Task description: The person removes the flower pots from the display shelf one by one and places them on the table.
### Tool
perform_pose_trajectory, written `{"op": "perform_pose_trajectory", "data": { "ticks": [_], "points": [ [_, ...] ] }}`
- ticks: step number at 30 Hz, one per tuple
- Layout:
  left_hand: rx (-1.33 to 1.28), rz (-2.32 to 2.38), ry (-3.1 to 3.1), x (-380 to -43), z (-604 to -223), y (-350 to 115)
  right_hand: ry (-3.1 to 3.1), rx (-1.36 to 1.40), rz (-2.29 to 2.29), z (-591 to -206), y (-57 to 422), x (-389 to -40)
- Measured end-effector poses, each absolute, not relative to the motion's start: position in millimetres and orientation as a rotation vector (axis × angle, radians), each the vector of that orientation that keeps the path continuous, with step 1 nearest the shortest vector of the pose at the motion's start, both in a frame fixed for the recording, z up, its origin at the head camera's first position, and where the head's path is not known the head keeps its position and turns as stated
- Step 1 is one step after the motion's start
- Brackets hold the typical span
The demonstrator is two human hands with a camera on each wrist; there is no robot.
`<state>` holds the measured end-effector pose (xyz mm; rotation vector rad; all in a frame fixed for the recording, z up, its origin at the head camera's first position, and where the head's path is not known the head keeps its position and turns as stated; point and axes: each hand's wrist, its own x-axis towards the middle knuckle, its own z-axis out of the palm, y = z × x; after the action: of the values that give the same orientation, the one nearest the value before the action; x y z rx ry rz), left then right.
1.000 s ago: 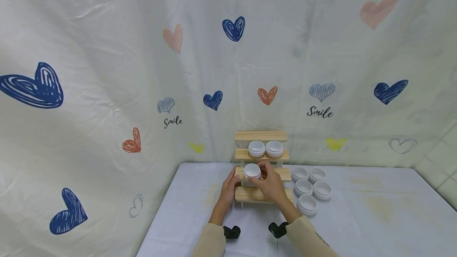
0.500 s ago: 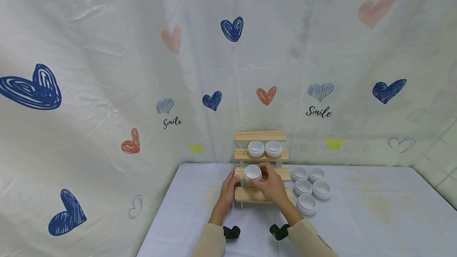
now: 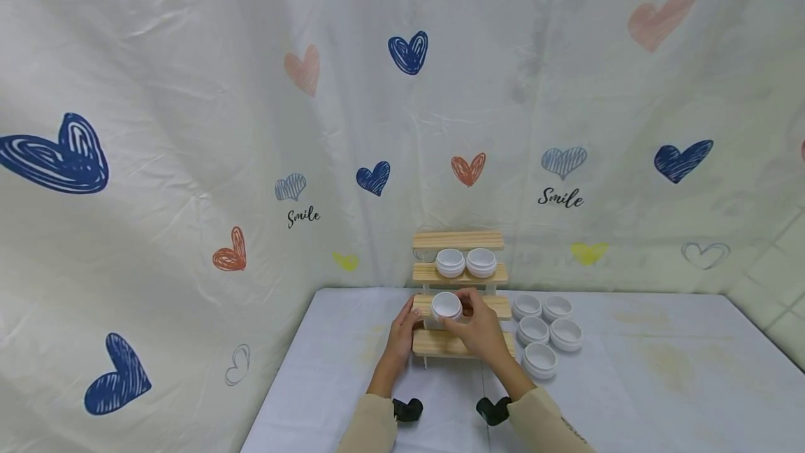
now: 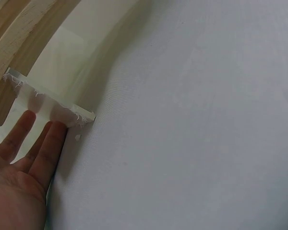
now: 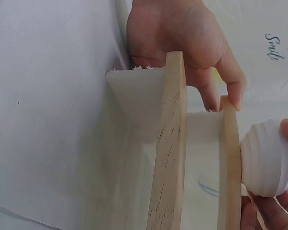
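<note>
A stepped wooden stand [image 3: 446, 342] with white supports rises at the table's back. My right hand [image 3: 483, 333] grips a small white ribbed bowl [image 3: 446, 305] between thumb and fingers. In the right wrist view the bowl [image 5: 264, 158] meets the face of the second board from the front [image 5: 230, 158]. My left hand [image 3: 400, 335] is at the stand's left end, its thumb at that board's edge. In the left wrist view its straight fingers [image 4: 50, 148] touch the white side support [image 4: 45, 103]. Two similar bowls [image 3: 450, 263] sit on the board behind.
Several more white bowls [image 3: 539, 360] are grouped on the white-covered table [image 3: 629, 383], right of the stand. A white curtain [image 3: 490, 89] printed with hearts hangs close behind the stand. The top board [image 3: 458, 240] is nearest to it.
My right hand has shifted the gripped bowl slightly right and towards the front on its board. The left hand stays at the stand's left end.
</note>
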<state>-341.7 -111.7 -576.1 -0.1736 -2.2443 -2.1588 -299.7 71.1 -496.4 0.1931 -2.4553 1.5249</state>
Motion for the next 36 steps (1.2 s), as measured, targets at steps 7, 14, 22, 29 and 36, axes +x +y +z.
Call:
{"op": "perform_pose_trajectory", "data": {
  "ticks": [7, 14, 22, 29, 36],
  "points": [
    [-0.172, -2.111, -2.288, -341.1, -575.7, -112.8, -2.452, 0.174, 1.531, -498.7, 72.1, -299.7],
    [-0.179, -2.131, -2.284, -342.0, -575.8, -112.5, -2.431, 0.182, 1.537, -501.5, 75.1, -298.8],
    [-0.192, -2.138, -2.265, -345.2, -579.6, -113.7, -2.411, 0.186, 1.548, -502.5, 76.7, -296.9],
    [-0.198, -2.116, -2.285, -343.6, -578.5, -113.8, -2.372, 0.199, 1.583, -504.6, 79.2, -297.2],
    [-0.181, -2.108, -2.297, -344.1, -579.6, -113.3, -2.393, 0.198, 1.606, -506.4, 81.9, -297.3]
  ]
}}
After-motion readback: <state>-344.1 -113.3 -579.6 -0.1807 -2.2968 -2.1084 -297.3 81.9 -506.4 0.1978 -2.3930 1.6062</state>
